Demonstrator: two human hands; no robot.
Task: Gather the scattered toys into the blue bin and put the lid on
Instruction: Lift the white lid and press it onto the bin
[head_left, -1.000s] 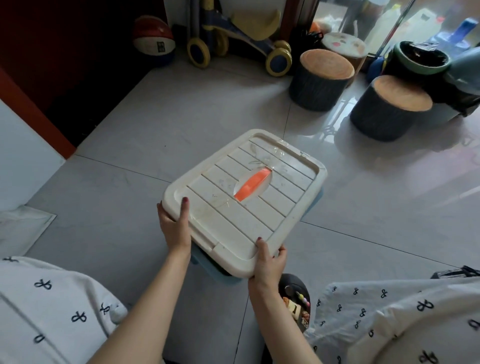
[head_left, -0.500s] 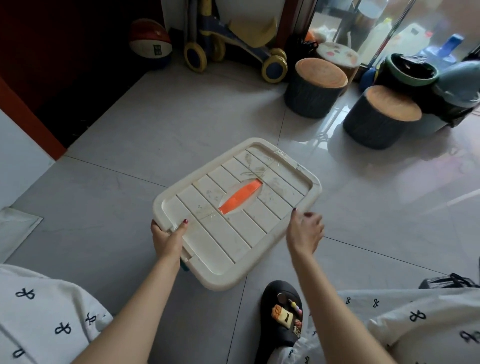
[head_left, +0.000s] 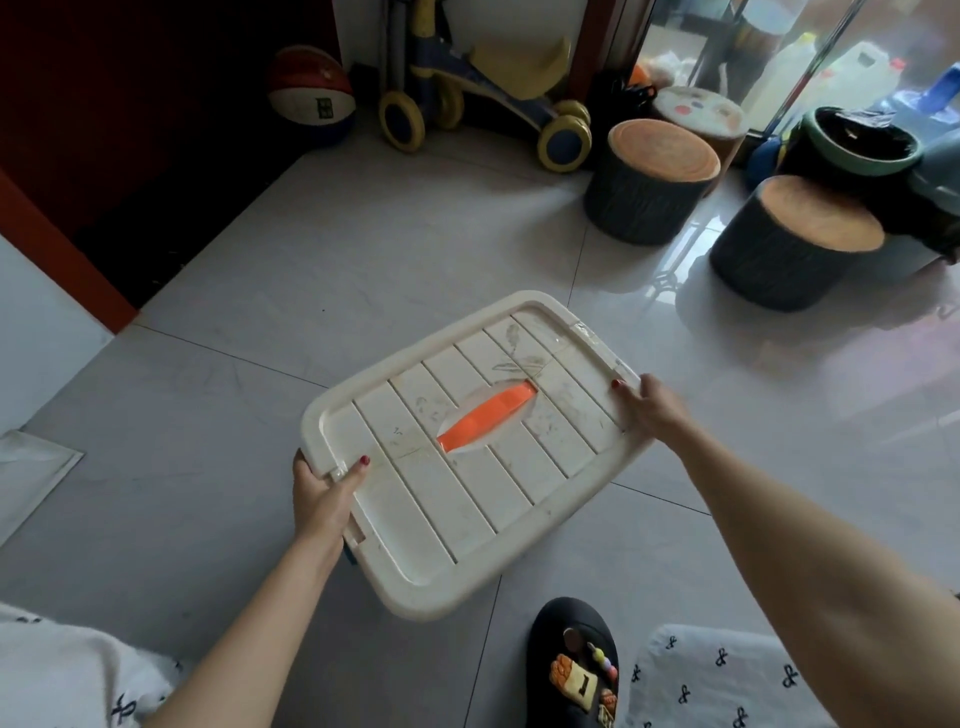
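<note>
A cream ribbed lid (head_left: 415, 499) with an orange handle (head_left: 485, 420) in its middle lies over the blue bin, of which only a sliver (head_left: 347, 552) shows beneath the lid's near left edge. My left hand (head_left: 322, 493) grips the lid's near left edge, thumb on top and fingers under the rim. My right hand (head_left: 649, 408) grips the right edge, thumb on top. The bin's contents are hidden under the lid.
Two stump-shaped stools (head_left: 652, 179) (head_left: 792, 241) stand on the tiled floor at the back right. A ride-on toy (head_left: 483, 98) and a ball (head_left: 311, 93) sit by the back wall. My black clog (head_left: 574, 662) is near the lid's front corner.
My right hand left the lid's near corner and moved along to the right edge, where it now grips. The lid sank level over the bin. My left hand stayed on its edge.
</note>
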